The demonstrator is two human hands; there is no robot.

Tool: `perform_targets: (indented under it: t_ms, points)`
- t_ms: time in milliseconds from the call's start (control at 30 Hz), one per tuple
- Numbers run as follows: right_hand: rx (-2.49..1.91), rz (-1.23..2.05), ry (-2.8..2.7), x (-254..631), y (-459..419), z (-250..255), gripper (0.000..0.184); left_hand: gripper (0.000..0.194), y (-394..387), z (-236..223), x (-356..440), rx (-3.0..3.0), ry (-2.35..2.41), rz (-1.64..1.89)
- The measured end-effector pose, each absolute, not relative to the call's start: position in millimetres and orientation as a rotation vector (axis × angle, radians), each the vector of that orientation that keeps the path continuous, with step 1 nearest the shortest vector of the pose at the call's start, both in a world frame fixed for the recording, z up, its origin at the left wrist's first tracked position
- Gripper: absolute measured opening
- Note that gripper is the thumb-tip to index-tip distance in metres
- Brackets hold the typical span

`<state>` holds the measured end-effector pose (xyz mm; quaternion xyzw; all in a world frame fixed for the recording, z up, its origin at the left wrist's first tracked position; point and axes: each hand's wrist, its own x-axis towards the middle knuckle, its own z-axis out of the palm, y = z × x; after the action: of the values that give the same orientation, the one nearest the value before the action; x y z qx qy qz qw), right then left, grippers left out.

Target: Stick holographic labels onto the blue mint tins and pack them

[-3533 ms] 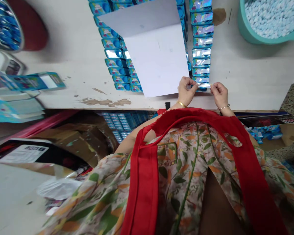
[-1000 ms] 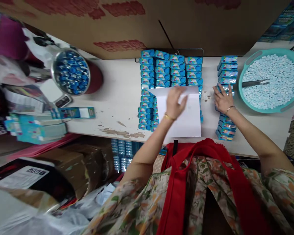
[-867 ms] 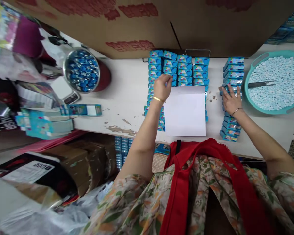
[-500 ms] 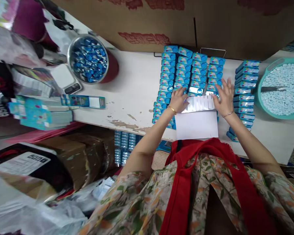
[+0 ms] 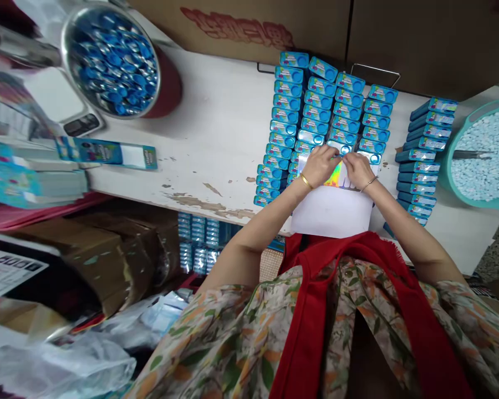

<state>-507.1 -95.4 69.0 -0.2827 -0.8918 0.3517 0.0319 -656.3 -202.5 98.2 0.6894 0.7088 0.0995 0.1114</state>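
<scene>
My left hand (image 5: 322, 165) and my right hand (image 5: 358, 170) meet over a shiny strip sheet (image 5: 335, 175), which throws a rainbow glare between them. The fingers of both are pinched together, fingertip to fingertip, at the sheet's far edge. Whatever small thing they pinch is hidden. Under the shiny sheet lies plain white paper (image 5: 332, 211), reaching to the table's front edge. Just beyond my fingertips stand columns of small blue tins (image 5: 318, 113) with printed faces; those nearest me are partly covered by my hands.
Another column of blue tins (image 5: 419, 167) stands at the right, beside a turquoise basin (image 5: 449, 149) of pale pellets. On the left are a metal pot (image 5: 158, 83) of blue-foil pieces, a white scale (image 5: 54, 94) and a flat blue carton (image 5: 108, 153). Cardboard boxes (image 5: 249, 27) wall off the back.
My hands have come together from the sheet's two sides to its far middle, and my spread fingers have closed into pinches. The view has shifted, bringing the table closer.
</scene>
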Motion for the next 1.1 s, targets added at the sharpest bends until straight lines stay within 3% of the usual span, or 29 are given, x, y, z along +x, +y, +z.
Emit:
perform_targets:
  t_ms: [267, 400, 500, 633, 833, 967, 1100]
  points:
    - [-0.872, 1.064, -2.785, -511, -78, 70, 0.034, 0.028, -217, 82, -640, 2.025, 2.109, 0.435]
    - [-0.975, 0.946, -2.845, -512, -80, 75, 0.038, 0.022, -236, 99, -629, 2.035, 1.938, 0.883]
    - [-0.968, 0.878, -2.858, -510, -81, 78, 0.04, 0.023, -238, 114, -631, 1.724, 2.06, 1.183]
    - [-0.895, 0.872, -2.828, -509, -87, 82, 0.041, 0.047, -219, 117, -647, 1.767, 2.237, 0.745]
    - [-0.918, 0.947, -2.769, -512, -92, 83, 0.043, 0.052, -207, 104, -650, 1.987, 2.267, 0.0]
    - [-0.938, 0.999, -2.727, -514, -92, 78, 0.046, 0.056, -219, 100, -644, 2.043, 2.211, 0.073]
    - [-0.92, 1.02, -2.695, -515, -95, 71, 0.048, 0.055, -237, 114, -639, 1.952, 2.16, 0.475]
